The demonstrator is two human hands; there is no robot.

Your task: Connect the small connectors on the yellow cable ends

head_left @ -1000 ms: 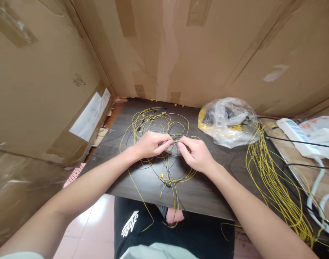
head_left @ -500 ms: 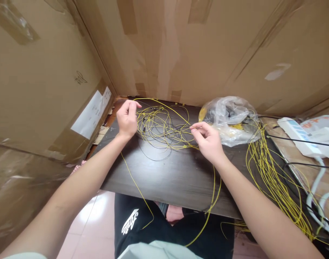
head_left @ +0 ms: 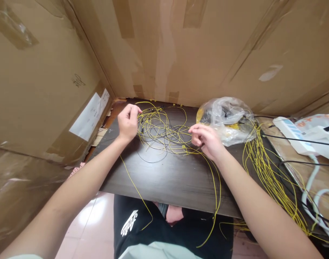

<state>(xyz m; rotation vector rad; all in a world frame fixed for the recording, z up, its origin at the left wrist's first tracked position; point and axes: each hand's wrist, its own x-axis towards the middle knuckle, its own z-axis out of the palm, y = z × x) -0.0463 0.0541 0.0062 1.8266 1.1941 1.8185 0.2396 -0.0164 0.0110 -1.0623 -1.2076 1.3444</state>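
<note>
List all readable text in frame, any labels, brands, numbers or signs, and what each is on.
"Anta", best reading: white stylised logo, tilted, on the black trousers.
Handwritten black marks on the left cardboard wall: can't be read reliably.
White paper label on that wall: print too small.
Orange-red marks on the white plastic bag, right: not legible.
No readable number or sign.

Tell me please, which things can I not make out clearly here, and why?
All in the head view:
What the left hand pinches, if anything: curled fingers hide it.
Whether the right hand holds a wire: its fingers overlap and blur.
Each wire's path in the tangle: too thin, crossing.
Exact contents of the clear bag: cloudy folds.
Print on the white paper: too small.
The white bag: cut off by the right edge.
</note>
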